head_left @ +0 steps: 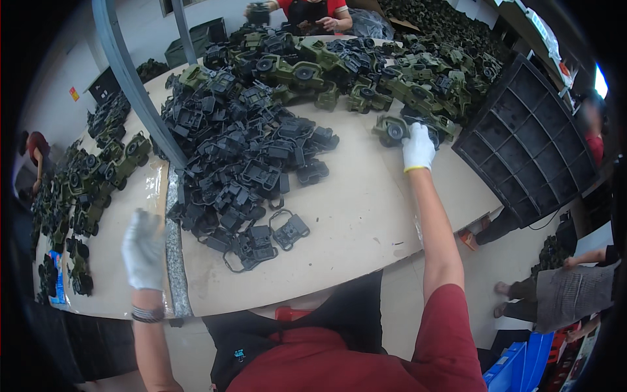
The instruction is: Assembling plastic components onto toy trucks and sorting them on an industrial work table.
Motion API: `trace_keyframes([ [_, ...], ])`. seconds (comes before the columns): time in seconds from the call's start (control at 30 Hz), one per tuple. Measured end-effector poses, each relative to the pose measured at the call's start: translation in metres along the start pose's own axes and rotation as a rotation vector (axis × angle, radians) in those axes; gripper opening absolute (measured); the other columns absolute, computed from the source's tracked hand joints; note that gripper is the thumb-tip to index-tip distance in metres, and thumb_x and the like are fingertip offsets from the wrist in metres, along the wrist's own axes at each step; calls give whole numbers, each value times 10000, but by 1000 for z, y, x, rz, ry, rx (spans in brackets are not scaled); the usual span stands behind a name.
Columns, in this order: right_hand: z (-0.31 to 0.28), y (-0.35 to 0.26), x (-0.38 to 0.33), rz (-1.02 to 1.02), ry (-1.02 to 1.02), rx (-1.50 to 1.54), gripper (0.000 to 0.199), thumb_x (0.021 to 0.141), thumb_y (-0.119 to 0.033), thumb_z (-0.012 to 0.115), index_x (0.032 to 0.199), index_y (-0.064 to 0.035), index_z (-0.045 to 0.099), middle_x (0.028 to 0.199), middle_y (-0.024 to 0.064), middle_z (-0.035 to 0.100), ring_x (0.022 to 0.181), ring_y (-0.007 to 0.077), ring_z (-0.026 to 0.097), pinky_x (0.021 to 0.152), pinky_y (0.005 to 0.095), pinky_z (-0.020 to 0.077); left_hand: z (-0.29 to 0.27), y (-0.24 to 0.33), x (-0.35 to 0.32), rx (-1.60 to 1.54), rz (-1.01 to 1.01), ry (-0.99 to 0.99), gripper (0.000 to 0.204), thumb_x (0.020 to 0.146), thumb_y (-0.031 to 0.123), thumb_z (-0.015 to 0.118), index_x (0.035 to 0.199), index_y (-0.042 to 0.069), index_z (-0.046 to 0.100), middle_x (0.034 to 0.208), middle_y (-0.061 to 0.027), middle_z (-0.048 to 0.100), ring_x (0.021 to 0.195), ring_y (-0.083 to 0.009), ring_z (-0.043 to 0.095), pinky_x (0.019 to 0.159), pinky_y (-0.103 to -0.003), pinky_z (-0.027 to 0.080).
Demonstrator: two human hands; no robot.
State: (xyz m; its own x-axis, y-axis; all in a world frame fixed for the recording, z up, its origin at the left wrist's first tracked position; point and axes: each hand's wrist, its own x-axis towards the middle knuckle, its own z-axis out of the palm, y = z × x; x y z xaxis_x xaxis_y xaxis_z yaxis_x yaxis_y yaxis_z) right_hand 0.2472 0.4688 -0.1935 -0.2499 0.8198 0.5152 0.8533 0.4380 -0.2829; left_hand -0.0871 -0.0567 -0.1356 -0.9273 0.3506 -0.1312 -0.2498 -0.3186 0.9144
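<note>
My right hand [418, 147], in a white glove, is closed on an olive-green toy jeep [391, 131] at the table's right side; the fingers hide its middle. More green toy jeeps [304, 70] lie heaped just beyond it. My left hand [143, 253], also gloved and slightly blurred, hovers over the table's left part near a grey metal strip. Its fingers look stretched out, and nothing shows in them. Between my hands spreads a big pile of dark grey plastic toy parts [241, 150] with thin frames; one loose part [289, 229] lies at the near end.
A grey metal post [134, 78] rises from the table left of the pile. Beyond it stand rows of green jeeps [85, 176]. A black compartmented tray [526, 140] leans at the right edge. Across the table a person in red [313, 14] handles parts; other people are at both sides.
</note>
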Motion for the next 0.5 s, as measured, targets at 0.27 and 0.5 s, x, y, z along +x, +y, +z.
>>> trace_keyframes([
  [0.27,-57,-20,-120,-385,187,777,228,770,67,624,961,-50,584,1012,141,628,843,287,635,758,349,517,92,-68,-96,46,-534,-743,598,1018,480,509,1335,-27,511,1259,-210,597,1113,-340,642,939,-451,529],
  [0.5,-159,-152,-221,-914,-341,955,254,662,6,626,865,-141,666,1048,29,708,908,265,629,873,371,478,108,-102,-136,-777,-981,-1076,939,869,798,449,1525,131,376,1435,-142,505,1281,-291,532,1098,-513,434],
])
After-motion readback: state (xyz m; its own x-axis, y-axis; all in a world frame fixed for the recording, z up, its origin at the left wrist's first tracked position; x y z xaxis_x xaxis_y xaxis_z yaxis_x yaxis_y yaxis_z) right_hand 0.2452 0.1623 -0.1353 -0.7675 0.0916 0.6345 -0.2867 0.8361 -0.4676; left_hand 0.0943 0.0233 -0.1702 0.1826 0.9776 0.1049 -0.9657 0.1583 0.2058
